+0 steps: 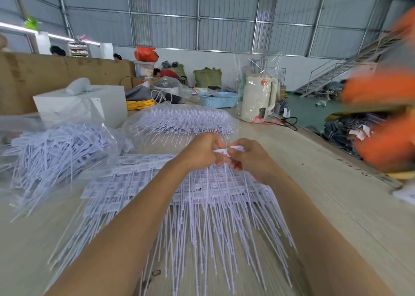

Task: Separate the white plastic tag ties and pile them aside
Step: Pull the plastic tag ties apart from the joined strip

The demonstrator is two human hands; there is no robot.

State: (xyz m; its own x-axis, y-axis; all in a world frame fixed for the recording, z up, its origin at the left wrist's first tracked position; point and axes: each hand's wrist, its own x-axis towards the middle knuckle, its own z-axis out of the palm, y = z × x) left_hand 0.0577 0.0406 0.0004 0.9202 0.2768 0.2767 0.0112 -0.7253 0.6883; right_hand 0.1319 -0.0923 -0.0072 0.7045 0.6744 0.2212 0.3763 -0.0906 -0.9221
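Note:
Joined sheets of white plastic tag ties [179, 206] lie fanned out on the wooden table [336, 206] in front of me, tails pointing toward me. Above them my left hand [199, 151] and my right hand [247, 155] meet, each pinching an end of a small strip of white tags [226, 150] whose tails hang down over the sheets. A loose heap of separated ties [56, 154] lies on clear plastic at the left. A clear bag packed with more ties [182, 118] sits behind my hands.
A white box [80, 105] stands at the back left. A cream kettle in clear wrap [258, 98] and a blue basket [219, 99] sit at the back right. Blurred orange shapes [381, 116] fill the right edge. The table's edge runs diagonally at right.

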